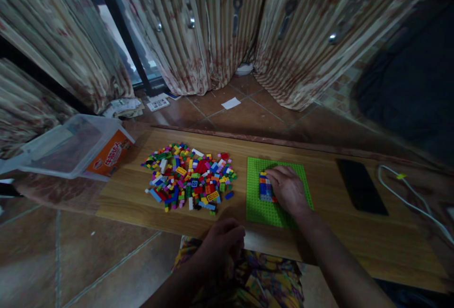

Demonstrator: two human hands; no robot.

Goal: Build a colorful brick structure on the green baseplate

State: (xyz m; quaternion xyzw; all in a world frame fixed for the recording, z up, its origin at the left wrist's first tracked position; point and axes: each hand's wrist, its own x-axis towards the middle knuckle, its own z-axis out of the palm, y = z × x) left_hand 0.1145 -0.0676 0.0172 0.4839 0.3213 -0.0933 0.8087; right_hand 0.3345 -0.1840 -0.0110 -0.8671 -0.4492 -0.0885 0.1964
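1. The small brick build [266,188], blue with bits of orange and red, stands on the green baseplate [258,208], towards its middle left.
2. The right hand [289,189] lies flat over the plate, fingers spread narrow and pressing against the build's right side and top; it grips nothing that I can see.
3. The left hand [222,244] hangs at the near edge of the worktop [319,232], curled loosely over the lap. Whether it holds a brick, I cannot tell; the fingers hide the palm.
4. Left of the plate, just beside it, sprawls the loose brick pile [189,179], all colours mixed.
5. Further out: a clear plastic tub [67,145] tipped at the far left corner, a dark phone [362,186] on the right, a white cable [407,194] beyond it.
6. Risks, as I judge them: uneven pressure from those fingers could snap a layer off or skew the studs; the plate looks free to slide on the smooth wood; a sweeping wrist could scatter bricks off the near edge, and the dim light makes colours easy to confuse.
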